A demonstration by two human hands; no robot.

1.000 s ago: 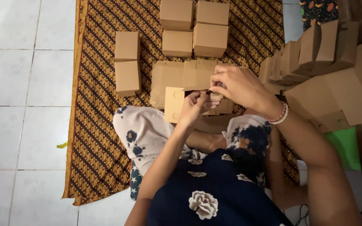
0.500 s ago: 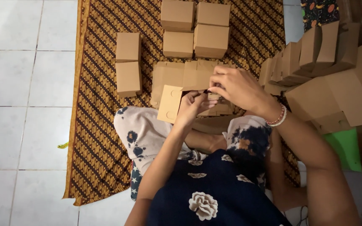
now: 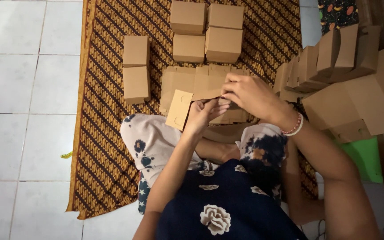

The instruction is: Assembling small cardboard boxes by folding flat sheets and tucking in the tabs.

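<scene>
A flat brown cardboard box blank is held over my lap, partly unfolded, with a side flap hanging down to the left. My left hand pinches its lower edge from below. My right hand grips the blank's right side from above, fingers curled over the cardboard. A beaded bracelet sits on my right wrist. Both hands touch the same blank, close together.
Several folded brown boxes stand on the patterned cloth: two at the left and a group at the top. A stack of unfolded blanks leans at the right. A white tiled floor lies to the left, and something green at the right.
The side flap has swung lower and tilted further left. My hands shifted slightly on the blank, staying together.
</scene>
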